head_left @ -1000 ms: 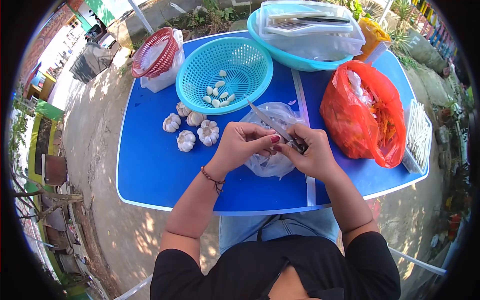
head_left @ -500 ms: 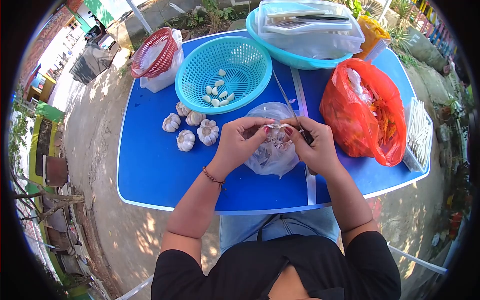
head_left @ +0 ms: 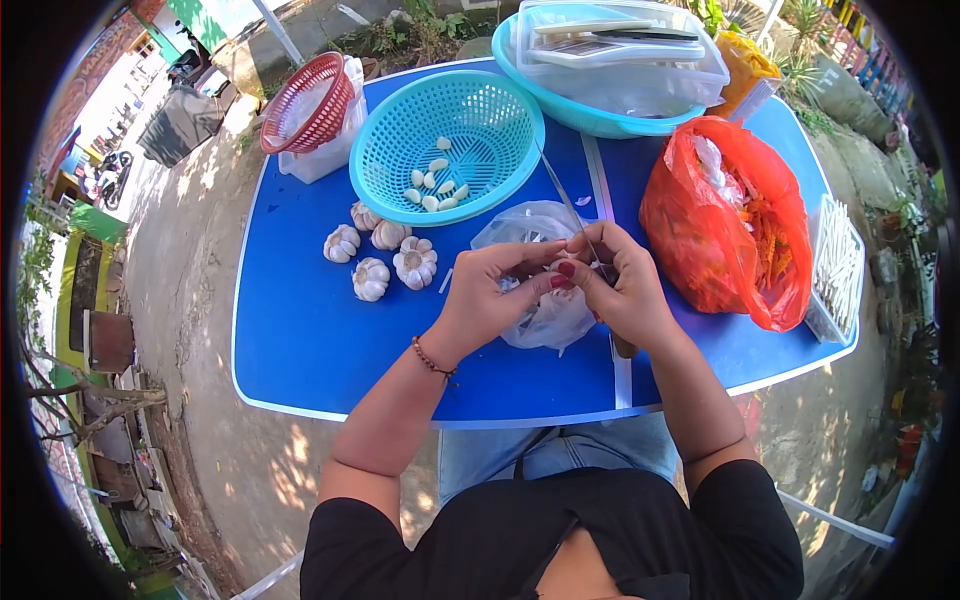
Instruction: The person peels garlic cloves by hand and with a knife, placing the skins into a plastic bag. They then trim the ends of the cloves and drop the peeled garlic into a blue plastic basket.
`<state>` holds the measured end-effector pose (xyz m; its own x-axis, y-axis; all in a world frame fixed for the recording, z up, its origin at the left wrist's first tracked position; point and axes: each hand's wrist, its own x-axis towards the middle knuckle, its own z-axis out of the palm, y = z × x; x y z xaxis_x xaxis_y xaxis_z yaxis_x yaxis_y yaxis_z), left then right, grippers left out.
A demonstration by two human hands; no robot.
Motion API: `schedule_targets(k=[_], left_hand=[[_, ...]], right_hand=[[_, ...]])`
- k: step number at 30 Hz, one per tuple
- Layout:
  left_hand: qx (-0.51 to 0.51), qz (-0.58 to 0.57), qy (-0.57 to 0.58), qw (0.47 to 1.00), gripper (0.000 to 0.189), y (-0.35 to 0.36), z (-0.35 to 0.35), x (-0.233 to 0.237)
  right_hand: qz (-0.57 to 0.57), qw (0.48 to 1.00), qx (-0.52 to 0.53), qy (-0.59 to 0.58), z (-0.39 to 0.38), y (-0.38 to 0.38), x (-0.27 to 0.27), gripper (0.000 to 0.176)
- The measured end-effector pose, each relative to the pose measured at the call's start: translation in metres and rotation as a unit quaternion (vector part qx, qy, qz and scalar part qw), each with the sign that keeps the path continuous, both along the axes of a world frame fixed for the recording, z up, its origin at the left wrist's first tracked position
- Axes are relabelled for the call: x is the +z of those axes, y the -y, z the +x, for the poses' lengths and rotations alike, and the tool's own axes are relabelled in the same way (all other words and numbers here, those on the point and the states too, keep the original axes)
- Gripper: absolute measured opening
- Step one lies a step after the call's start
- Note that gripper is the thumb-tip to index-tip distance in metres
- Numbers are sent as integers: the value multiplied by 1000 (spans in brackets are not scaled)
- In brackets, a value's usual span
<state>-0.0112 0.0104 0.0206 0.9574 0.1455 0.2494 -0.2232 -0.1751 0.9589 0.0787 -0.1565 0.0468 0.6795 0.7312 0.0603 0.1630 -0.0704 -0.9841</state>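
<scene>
My left hand (head_left: 488, 300) is closed, its thumb and fingertips pinching a small garlic clove (head_left: 569, 260) above a clear plastic bag (head_left: 545, 332). My right hand (head_left: 630, 292) meets it there, thumb and forefinger on the same clove. A knife (head_left: 563, 190) is also gripped in my right hand, its blade slanting up and left toward the turquoise basket (head_left: 362, 165). Several peeled cloves (head_left: 431, 203) lie inside that basket. Left of my hands sits a group of whole garlic bulbs (head_left: 414, 263). Fingers partly cover the clove.
A red plastic bag (head_left: 690, 220) with orange-red contents stands at the right, beside a box of white sticks (head_left: 838, 270). Behind are a turquoise basin (head_left: 600, 125) holding plastic containers and a small red basket (head_left: 330, 115). All rest on a blue table (head_left: 300, 340).
My fingertips have come closer together around the clove, with the right hand shifting slightly left. A small pale strip now shows on the table beside my left hand.
</scene>
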Motion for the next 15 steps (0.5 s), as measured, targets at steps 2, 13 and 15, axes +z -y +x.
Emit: schedule_targets(k=[2, 13, 15], left_hand=[[-7, -96, -12, 995, 30, 0, 0, -1], [-59, -447, -60, 891, 47, -6, -4, 9], [-67, -463, -59, 882, 49, -6, -4, 8]], right_hand=[[4, 1000, -7, 7, -2, 1, 5, 28], [38, 964, 64, 254, -7, 4, 0, 44], [35, 965, 65, 251, -7, 4, -2, 45]])
